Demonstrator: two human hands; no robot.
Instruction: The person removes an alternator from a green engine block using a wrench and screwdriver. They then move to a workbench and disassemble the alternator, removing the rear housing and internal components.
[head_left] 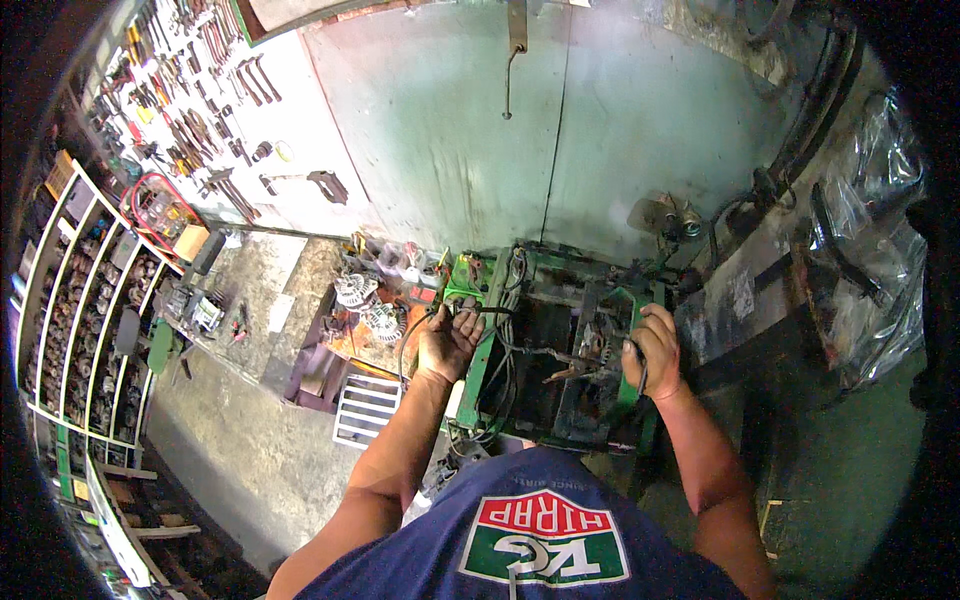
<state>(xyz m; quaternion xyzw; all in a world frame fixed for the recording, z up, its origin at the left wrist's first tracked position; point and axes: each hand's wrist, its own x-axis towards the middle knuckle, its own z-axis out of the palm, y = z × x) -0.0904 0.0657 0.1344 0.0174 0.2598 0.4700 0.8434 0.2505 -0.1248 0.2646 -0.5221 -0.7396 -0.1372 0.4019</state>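
Two hands [449,342]: L nr cable [495,310], R [656,354] at grn frame [483,376].

White tool-hung wall board [315,120]: blazing away on the left, the brightest patch, whites nearly washed out!
Pale green metal panel [450,130]: a soft, milky sheen spreads across it.
Green metal machine frame [481,378]: and down we drop, deep shadow inside.
Both bare hands [450,343]: well lit, fairly crisp.
Crumpled clear plastic sheeting [890,155]: glints flashing on the dimmer right.
White-railed metal shelving [85,432]: bowing hard, black grainy rim beyond.
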